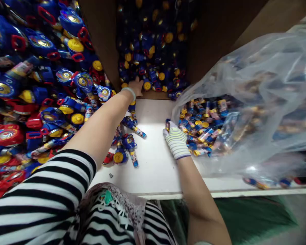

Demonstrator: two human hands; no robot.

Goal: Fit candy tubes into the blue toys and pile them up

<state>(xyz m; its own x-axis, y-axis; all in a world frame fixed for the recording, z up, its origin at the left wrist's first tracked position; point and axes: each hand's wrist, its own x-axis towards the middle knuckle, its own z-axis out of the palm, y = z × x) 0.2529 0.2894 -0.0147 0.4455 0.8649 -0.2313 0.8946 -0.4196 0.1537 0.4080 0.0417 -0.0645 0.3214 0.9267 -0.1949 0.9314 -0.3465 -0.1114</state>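
Note:
My bare left hand point(136, 86) reaches over the front edge of a cardboard box point(155, 95), among blue toys with yellow round parts point(147, 85). Its fingers are too dark and partly hidden to make out what they touch. My right hand point(177, 140), in a white glove with yellow-green stripes, is closed on a small labelled tube point(167, 124) held upright at its fingertips. Right beside that hand, a clear plastic bag point(267, 78) lies open, with many similar tubes point(206, 132) inside.
A big heap of blue and red toys point(51, 115) fills the left side. Several blue toys with tubes attached point(130, 143) lie on the white tabletop point(153, 160). A small grey scrap point(111, 175) is near the front edge. Green material point(255, 217) shows below the table.

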